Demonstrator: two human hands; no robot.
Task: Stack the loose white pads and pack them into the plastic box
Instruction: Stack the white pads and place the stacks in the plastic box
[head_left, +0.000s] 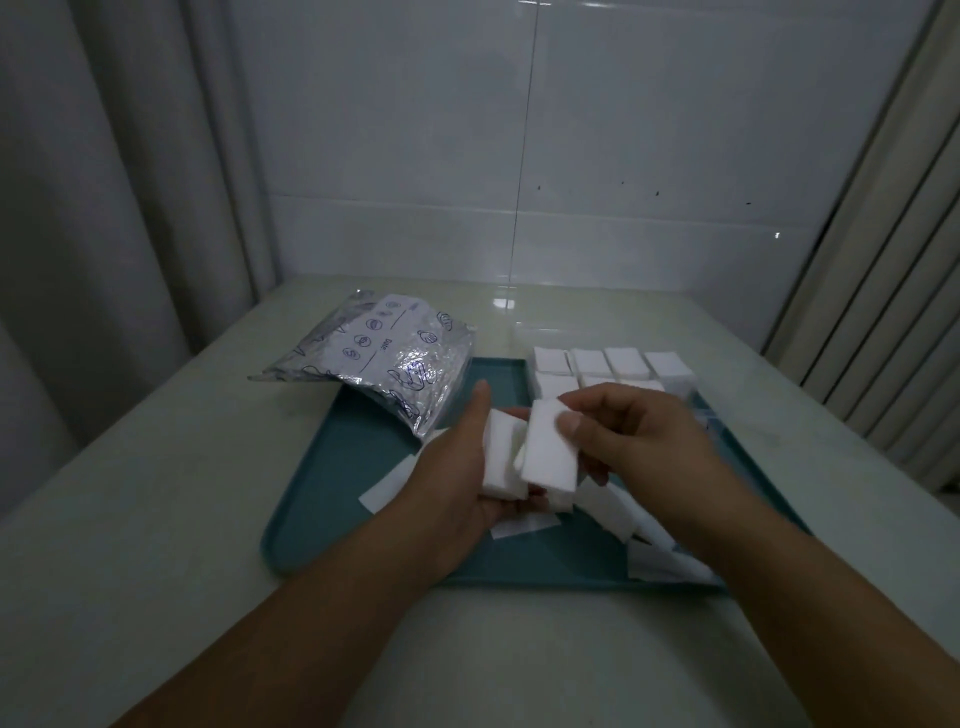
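Our right hand (631, 434) pinches one flat white rectangular pad (550, 447), long axis upright, just right of the thick white pad stack (503, 460) gripped in our left hand (457, 467).

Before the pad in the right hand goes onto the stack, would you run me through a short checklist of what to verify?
1. Left hand holds the stack of pads securely: ok, fingers curl round it.
2. Right hand has one pad pinched: ok, thumb on top.
3. Pad lined up with the stack: not ok, it sits tilted and offset to the right.
4. Plastic box has room: cannot tell, the rows in view look filled and the hand hides the near part.
5. Loose pads left on the tray: ok, several remain.
6. Foil bag out of the way: ok, at the tray's far left corner.
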